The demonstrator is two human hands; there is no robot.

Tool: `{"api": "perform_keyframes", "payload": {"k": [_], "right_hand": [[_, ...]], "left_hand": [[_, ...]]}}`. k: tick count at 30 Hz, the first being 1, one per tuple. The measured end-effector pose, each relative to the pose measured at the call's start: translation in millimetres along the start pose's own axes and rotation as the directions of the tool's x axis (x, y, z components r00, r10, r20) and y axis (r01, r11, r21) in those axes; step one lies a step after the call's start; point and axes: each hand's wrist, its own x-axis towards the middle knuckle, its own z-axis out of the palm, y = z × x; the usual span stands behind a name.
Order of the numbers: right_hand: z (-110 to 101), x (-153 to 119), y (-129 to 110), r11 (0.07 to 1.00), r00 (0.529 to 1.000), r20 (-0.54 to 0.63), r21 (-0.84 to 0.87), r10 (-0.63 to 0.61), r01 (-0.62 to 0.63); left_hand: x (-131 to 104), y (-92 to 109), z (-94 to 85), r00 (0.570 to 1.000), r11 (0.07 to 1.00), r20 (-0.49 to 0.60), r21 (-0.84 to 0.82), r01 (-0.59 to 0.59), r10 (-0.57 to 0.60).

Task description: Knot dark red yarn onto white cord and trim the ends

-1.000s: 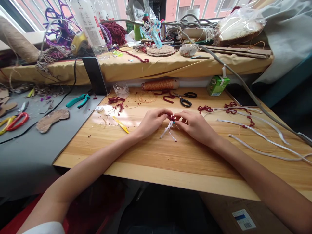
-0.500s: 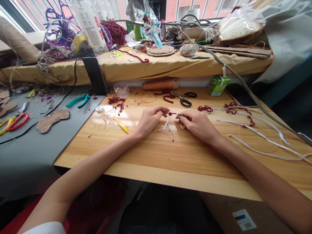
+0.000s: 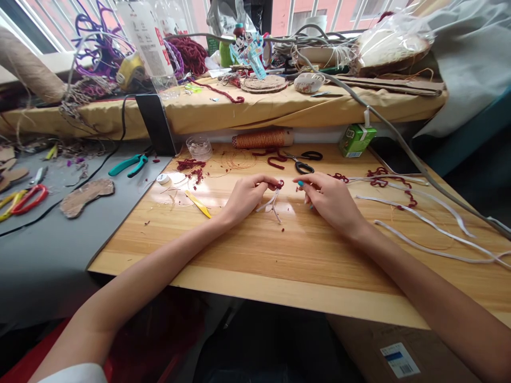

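Observation:
My left hand [image 3: 248, 198] is closed, its thumb and fingers pinching a small dark red cord [image 3: 281, 184] over the middle of the wooden table. From that cord a white cord [image 3: 273, 204] hangs down with split ends. Just to the right, my right hand [image 3: 332, 201] is also closed, fingertips together and a short gap away from the red cord. Whatever sits in its pinch is too small to make out. Black-handled scissors [image 3: 305, 167] lie behind the right hand. A yellow tool [image 3: 198, 204] lies left of my left hand.
White cords [image 3: 423, 215] and dark red cord loops [image 3: 377, 176] lie on the right. At the back are a thread spool [image 3: 261, 139], a green carton [image 3: 357, 140] and a clear cup [image 3: 199, 148]. Pliers [image 3: 128, 165] and red-handled scissors [image 3: 30, 199] rest on the grey surface.
My right hand has drawn away to the right from the red cord, opening a gap between the two hands. My left hand stays in place, still pinching the cord.

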Motion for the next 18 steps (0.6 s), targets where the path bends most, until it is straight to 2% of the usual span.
{"api": "perform_keyframes", "payload": {"k": [3, 5, 10, 13, 16, 18], "right_hand": [[1.9, -2.9, -1.1, 0.976, 0.983, -0.002, -0.112, -0.185, 0.184], [3.2, -4.8, -0.3, 0.935, 0.96, 0.046, -0.215, -0.278, 0.281], [2.9, -7.4, 3.6, 0.827, 0.91, 0.133, -0.382, -0.392, 0.412], [1.0, -7.1, 4.6, 0.77, 0.87, 0.165, -0.409, -0.465, 0.49], [-0.1, -6.1, 5.0, 0.745, 0.842, 0.206, -0.395, -0.498, 0.537], [-0.5, -5.5, 5.7, 0.749, 0.84, 0.23, -0.38, -0.492, 0.543]], "left_hand": [[-0.5, 1.1, 1.0, 1.0, 1.0, 0.027, -0.028, 0.002, -0.001], [-0.8, 1.2, 2.0, 0.999, 0.997, 0.042, -0.074, 0.01, -0.007], [-1.7, 2.1, 2.9, 0.991, 0.981, 0.116, -0.172, 0.084, -0.065], [-1.8, 3.4, 2.0, 0.995, 0.993, 0.078, -0.097, 0.07, -0.063], [-1.2, 3.2, 0.6, 0.999, 0.998, 0.034, 0.061, -0.035, 0.033], [-0.9, 2.4, -0.5, 0.995, 0.989, 0.057, 0.118, -0.088, 0.082]]}}
